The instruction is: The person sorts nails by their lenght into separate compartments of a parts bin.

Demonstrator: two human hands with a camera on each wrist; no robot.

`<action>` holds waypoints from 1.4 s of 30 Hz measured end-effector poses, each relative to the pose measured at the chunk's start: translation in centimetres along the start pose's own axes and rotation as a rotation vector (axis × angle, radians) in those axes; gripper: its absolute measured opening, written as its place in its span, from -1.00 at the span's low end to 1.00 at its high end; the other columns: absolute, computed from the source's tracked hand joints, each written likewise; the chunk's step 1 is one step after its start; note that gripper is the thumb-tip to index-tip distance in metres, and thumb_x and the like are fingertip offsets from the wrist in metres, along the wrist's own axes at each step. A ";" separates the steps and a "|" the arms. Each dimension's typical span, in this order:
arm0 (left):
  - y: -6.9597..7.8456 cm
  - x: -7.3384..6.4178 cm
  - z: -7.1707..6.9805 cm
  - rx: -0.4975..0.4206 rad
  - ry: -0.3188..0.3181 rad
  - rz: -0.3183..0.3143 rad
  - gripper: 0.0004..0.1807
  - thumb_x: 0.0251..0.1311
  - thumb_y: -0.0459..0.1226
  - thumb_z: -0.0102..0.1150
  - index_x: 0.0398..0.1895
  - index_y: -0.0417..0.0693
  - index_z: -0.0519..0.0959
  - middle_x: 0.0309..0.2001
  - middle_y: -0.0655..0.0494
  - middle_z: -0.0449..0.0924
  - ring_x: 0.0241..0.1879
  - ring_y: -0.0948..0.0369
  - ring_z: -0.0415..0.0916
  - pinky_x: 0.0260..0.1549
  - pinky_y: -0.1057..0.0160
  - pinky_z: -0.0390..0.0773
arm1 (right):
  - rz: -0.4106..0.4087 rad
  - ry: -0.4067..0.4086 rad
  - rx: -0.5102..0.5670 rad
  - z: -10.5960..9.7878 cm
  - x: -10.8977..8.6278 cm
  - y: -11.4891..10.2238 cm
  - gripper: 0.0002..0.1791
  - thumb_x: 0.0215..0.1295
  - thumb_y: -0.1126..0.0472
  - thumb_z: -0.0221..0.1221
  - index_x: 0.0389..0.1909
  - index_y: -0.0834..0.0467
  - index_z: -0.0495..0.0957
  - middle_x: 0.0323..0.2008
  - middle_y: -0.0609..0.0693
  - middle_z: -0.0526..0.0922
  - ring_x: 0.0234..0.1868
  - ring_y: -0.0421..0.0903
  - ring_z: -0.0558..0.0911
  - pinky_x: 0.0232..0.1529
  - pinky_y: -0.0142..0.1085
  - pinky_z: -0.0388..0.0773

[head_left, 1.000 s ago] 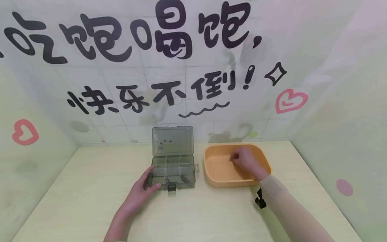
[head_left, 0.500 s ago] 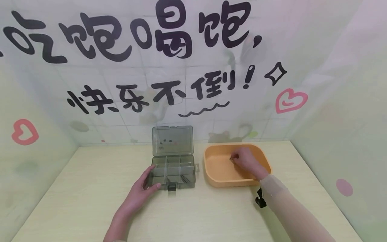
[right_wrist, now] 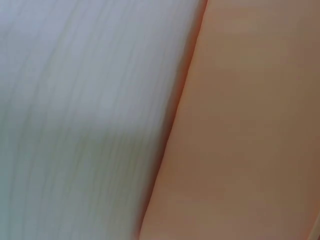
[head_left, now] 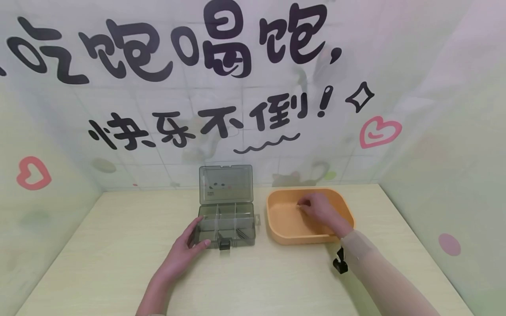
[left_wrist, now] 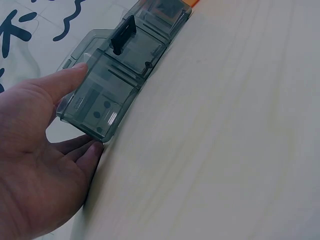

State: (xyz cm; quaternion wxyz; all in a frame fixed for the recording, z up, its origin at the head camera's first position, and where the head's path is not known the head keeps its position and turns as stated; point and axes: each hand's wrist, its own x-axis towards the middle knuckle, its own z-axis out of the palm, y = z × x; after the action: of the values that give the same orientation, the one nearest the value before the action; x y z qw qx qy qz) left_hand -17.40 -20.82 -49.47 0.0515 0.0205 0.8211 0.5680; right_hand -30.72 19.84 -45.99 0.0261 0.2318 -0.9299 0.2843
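Note:
My left hand holds the left side of a grey see-through compartment box, its lid standing up at the back. In the left wrist view the thumb lies along the box's front wall and the other fingers bend behind its lower corner. A few thin dark metal pieces lie in the front right compartment. My right hand reaches down into an orange tray, thumb and forefinger pinching a small thin piece, mostly hidden. In the right wrist view only the tray's wall and the tabletop show.
Box and tray stand side by side on a pale wooden table, near the back wall. A black clip-like mount hangs beneath the right wrist, just in front of the tray. Printed side walls enclose the table left and right.
My right hand's fingertips have shifted slightly left inside the tray, and the small piece between them shows less. The left hand and the box have stayed in place.

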 end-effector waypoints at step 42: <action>-0.2 0.1 0.0 0.004 0.004 0.002 -0.15 0.45 -0.14 0.23 0.66 0.11 0.00 0.63 -0.27 -0.25 0.57 -0.23 -0.20 0.52 -0.05 0.01 | -0.050 0.018 0.303 1.7 -0.1 -6.2 -0.83 0.33 0.43 0.29 -0.10 0.30 0.75 -0.14 0.13 0.78 -0.10 0.04 0.74 -0.07 -0.19 0.75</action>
State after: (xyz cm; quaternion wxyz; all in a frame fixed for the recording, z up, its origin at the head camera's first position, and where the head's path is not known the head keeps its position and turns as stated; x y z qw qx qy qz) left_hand -17.47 -20.87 -49.66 0.0492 0.0202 0.8224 0.5664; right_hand -27.76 14.45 -44.19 0.0064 0.2535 -0.8700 0.4228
